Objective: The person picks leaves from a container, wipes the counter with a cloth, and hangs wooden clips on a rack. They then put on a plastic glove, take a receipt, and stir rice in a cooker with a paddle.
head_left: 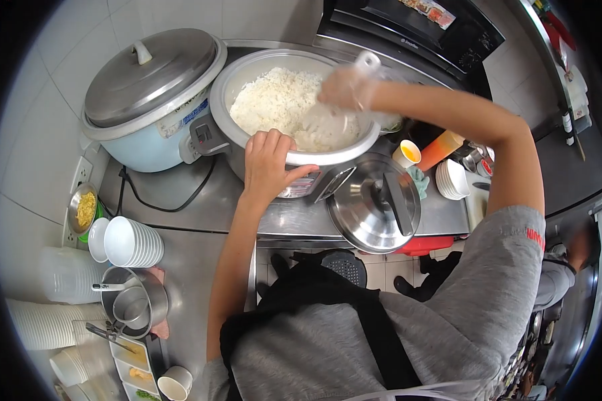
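Cooked white rice [274, 100] fills much of a large open rice cooker [222, 110] on the steel counter. My right hand [346, 88] is over the far right side of the pot, somewhat blurred, in what looks like a clear plastic glove. It is closed around a rice paddle [368, 61], whose pale blade is down in the rice. My left hand [267, 160] grips the near rim, fingers over the edge and thumb along the outside. The cooker's steel lid [364, 207] with a black handle lies at the counter's front edge, right of my left hand.
A second rice cooker [150, 80], lidded, stands at left with a black cord [180, 207] nearby. Stacked white bowls [134, 242] and a metal pot [157, 301] are at lower left. A yellow cup [407, 154] and orange bottle [441, 148] stand right. Another person [555, 284] is at far right.
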A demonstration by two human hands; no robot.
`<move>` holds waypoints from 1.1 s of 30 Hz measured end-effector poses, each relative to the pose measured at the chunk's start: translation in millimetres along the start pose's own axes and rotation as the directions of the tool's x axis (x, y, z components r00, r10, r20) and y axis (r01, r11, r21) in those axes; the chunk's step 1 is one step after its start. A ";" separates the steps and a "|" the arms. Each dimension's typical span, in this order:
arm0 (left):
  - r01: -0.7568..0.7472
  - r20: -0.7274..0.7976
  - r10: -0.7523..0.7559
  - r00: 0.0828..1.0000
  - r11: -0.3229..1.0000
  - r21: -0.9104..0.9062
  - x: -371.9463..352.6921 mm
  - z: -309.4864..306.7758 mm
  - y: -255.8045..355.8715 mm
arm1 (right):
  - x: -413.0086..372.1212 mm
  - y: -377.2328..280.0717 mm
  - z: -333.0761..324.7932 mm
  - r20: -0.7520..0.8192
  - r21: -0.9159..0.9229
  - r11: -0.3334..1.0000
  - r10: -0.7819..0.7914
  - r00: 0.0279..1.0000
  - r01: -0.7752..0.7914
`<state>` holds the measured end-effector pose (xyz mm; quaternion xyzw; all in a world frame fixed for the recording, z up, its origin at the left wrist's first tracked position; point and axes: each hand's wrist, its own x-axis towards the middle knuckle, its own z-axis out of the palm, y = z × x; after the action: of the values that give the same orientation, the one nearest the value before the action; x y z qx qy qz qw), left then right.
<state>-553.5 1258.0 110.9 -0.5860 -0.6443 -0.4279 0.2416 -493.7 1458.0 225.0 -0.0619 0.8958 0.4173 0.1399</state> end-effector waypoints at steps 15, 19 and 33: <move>0.041 0.054 -0.040 0.998 0.999 -0.013 1.4 -3.8 2.9 | 31.8 67.2 112.0 0.291 0.030 0.996 0.067 0.954 -0.080; 0.046 0.045 -0.045 0.998 0.999 -0.018 -0.7 -1.3 -0.3 | 9.9 53.0 31.8 0.455 0.120 0.985 0.053 0.889 -0.120; 0.068 0.031 -0.066 0.997 0.996 -0.053 -0.5 -3.3 -8.3 | -4.3 54.3 21.7 0.407 0.476 0.879 -0.201 0.891 -0.019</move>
<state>-562.1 1255.4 110.0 -0.5766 -0.6553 -0.4444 0.2017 -497.7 1509.6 252.7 0.0275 0.9095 0.1846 0.3715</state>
